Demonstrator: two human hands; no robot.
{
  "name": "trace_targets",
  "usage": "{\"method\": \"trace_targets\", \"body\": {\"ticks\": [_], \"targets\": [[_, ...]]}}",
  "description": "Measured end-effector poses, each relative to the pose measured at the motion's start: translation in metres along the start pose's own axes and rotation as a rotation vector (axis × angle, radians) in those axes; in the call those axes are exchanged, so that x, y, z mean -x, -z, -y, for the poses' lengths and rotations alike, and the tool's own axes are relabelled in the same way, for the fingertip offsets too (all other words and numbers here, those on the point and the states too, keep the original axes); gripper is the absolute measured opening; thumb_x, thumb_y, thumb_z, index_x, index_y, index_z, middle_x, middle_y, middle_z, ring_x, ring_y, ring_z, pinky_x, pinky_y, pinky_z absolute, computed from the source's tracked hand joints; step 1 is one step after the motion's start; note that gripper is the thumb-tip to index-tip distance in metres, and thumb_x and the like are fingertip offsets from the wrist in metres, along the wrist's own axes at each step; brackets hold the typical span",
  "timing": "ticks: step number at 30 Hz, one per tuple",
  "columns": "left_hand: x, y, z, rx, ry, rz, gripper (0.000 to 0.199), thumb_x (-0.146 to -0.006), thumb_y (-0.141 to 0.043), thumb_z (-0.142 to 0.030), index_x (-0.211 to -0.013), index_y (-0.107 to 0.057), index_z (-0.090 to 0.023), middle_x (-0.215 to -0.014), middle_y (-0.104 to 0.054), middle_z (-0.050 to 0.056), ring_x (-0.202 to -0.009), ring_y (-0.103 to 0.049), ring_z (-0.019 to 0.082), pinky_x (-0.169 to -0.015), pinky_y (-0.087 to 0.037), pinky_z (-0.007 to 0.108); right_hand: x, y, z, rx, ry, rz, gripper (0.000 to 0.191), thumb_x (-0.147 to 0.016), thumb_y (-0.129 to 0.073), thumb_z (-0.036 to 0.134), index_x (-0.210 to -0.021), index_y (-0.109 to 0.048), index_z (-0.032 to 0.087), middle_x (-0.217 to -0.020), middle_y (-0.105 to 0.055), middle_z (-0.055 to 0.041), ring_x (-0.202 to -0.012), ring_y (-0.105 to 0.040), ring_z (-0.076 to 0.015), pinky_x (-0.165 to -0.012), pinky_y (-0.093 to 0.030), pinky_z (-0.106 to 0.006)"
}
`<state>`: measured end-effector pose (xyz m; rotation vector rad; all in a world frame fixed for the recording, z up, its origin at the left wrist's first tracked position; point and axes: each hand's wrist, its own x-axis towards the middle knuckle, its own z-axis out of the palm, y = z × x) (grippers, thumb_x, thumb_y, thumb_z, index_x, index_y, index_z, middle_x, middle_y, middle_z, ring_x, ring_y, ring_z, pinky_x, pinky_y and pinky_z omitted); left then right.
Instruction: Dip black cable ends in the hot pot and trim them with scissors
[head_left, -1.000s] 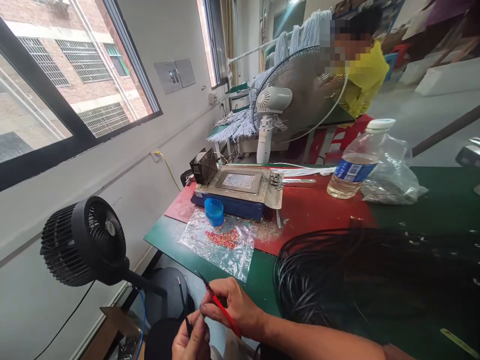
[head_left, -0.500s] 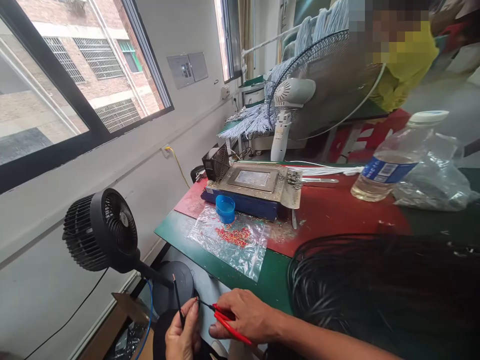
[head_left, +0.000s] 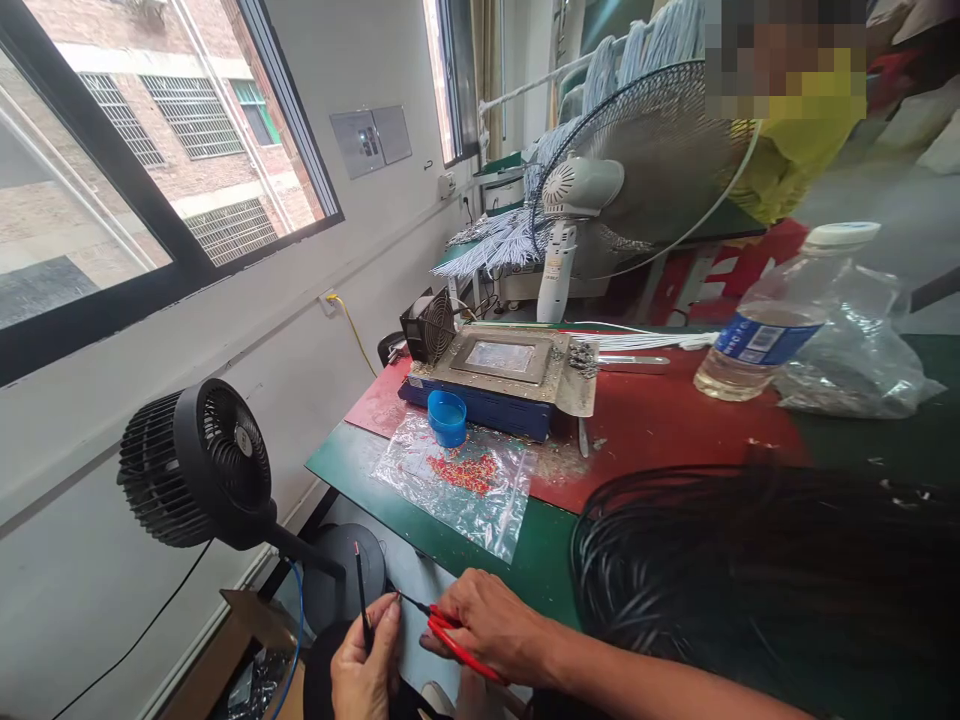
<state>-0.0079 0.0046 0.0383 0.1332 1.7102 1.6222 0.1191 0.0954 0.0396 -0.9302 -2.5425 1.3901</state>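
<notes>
1. The left hand (head_left: 365, 668), low in the view, has its fingers pinched together on a thin black wire (head_left: 361, 590) that stands upright out of the fingertips, bare end up.
2. Just to its right, the right hand (head_left: 491, 630) is clamped on red-handled tweezers (head_left: 450, 640); their dark tips point left and sit at the left hand's fingertips, where the wire is held. Whether the tips touch the wire I cannot tell.
3. Both hands work off the near edge of the worktop (head_left: 352, 465), over the floor. Judging from that, anything small that slips from the tweezers would likely drop out of reach; too hard a squeeze could also kink or nick the wire.
4. Right of the right hand, a big coil of black wires (head_left: 750, 570) lies on the worktop beside the forearm; an elbow shift could drag loops off the edge.
5. Beyond the hands lies a clear bag with red bits (head_left: 457, 480), a blue cap (head_left: 448, 417) at its far edge, then a flat metal-topped machine (head_left: 499, 375) with a little fan.
6. Left of the left hand stands a black fan (head_left: 199, 465); its draught might scatter loose pieces.
7. Far right stand a water bottle (head_left: 772, 320) and a plastic bag (head_left: 855, 360); behind a white fan (head_left: 600, 190), another person in yellow.
</notes>
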Motion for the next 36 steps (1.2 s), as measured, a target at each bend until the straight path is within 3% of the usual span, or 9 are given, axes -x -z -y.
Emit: {"method": "trace_targets", "body": {"ticks": [5,9,13,15,18,21,24,32,36], "targets": [[-0.003,0.001,0.008,0.025,0.022,0.042,0.041,-0.038,-0.081,-0.038,-0.071,-0.071,-0.015,-0.033,-0.042,-0.009,-0.030,-0.030,0.003,-0.032,-0.025,0.019,0.000,-0.002,-0.002,0.217,0.029,-0.079,0.036,-0.074,-0.050,0.038,-0.046,-0.046,0.015,-0.041,-0.030,0.0036,-0.045,-0.013,-0.0073,-0.045,-0.014,-0.024],[-0.005,0.003,0.013,0.033,0.034,0.060,0.042,-0.036,-0.082,-0.038,-0.069,-0.070,-0.015,-0.033,-0.041,-0.010,-0.027,-0.023,0.001,-0.029,-0.019,0.019,0.002,-0.001,0.003,0.377,0.010,-0.043,0.032,-0.077,-0.045,0.036,-0.057,-0.061,0.016,-0.053,-0.056,-0.0046,-0.048,-0.041,-0.0105,-0.046,-0.018,-0.025],[-0.009,0.006,0.019,0.025,0.047,0.058,0.043,-0.034,-0.082,-0.039,-0.068,-0.070,-0.016,-0.034,-0.042,-0.009,-0.027,-0.022,0.000,-0.027,-0.016,0.018,0.002,-0.007,0.004,0.461,-0.025,-0.038,0.030,-0.080,-0.045,0.033,-0.069,-0.066,0.014,-0.072,-0.065,-0.0117,-0.069,-0.058,-0.0207,-0.053,-0.029,-0.025],[-0.010,0.007,0.022,0.038,0.051,0.064,0.044,-0.034,-0.081,-0.042,-0.069,-0.070,-0.016,-0.034,-0.043,-0.008,-0.027,-0.021,-0.001,-0.027,-0.014,0.016,0.001,-0.009,0.001,0.362,-0.046,-0.059,0.030,-0.079,-0.048,0.034,-0.067,-0.065,0.012,-0.069,-0.064,-0.0111,-0.068,-0.058,-0.0207,-0.055,-0.032,-0.025],[-0.010,0.009,0.025,0.089,0.067,0.099,0.044,-0.036,-0.080,-0.044,-0.069,-0.070,-0.017,-0.032,-0.036,-0.010,-0.028,-0.021,-0.002,-0.030,-0.014,0.012,-0.003,-0.009,-0.003,-0.107,-0.056,-0.059,0.038,-0.078,-0.051,0.043,-0.057,-0.059,0.012,-0.049,-0.053,-0.0030,-0.050,-0.051,-0.0119,-0.047,-0.032,-0.020],[-0.005,0.009,0.026,0.127,0.074,0.153,0.041,-0.037,-0.081,-0.041,-0.069,-0.071,-0.017,-0.032,-0.035,-0.010,-0.030,-0.024,-0.002,-0.032,-0.015,0.011,-0.005,-0.005,-0.004,-0.632,-0.035,0.047,0.047,-0.076,-0.049,0.055,-0.056,-0.054,0.013,-0.039,-0.042,0.0034,-0.035,-0.040,-0.0065,-0.037,-0.028,-0.017],[0.002,0.006,0.027,0.127,0.083,0.214,0.041,-0.040,-0.080,-0.040,-0.073,-0.071,-0.016,-0.033,-0.037,-0.009,-0.030,-0.025,-0.002,-0.033,-0.014,0.012,-0.004,-0.001,0.001,-0.887,-0.050,0.143,0.047,-0.070,-0.054,0.058,-0.056,-0.053,0.013,-0.037,-0.042,0.0048,-0.029,-0.037,-0.0059,-0.030,-0.024,-0.017],[0.009,0.002,0.021,0.012,0.052,0.169,0.049,-0.039,-0.079,-0.046,-0.075,-0.068,-0.015,-0.035,-0.045,-0.007,-0.031,-0.029,0.002,-0.030,-0.019,0.017,-0.005,-0.004,-0.001,-0.964,0.032,0.193,0.046,-0.068,-0.059,0.056,-0.055,-0.054,0.012,-0.036,-0.043,0.0051,-0.028,-0.038,-0.0058,-0.029,-0.025,-0.016],[0.028,-0.003,0.011,-0.050,0.037,0.181,0.041,-0.054,-0.072,-0.045,-0.080,-0.064,-0.014,-0.053,-0.058,-0.002,-0.046,-0.050,0.009,-0.041,-0.040,0.022,-0.004,-0.002,-0.003,-0.752,0.052,0.164,0.049,-0.074,-0.052,0.058,-0.062,-0.056,0.011,-0.043,-0.045,0.0049,-0.035,-0.042,-0.0052,-0.034,-0.030,-0.016]]}}
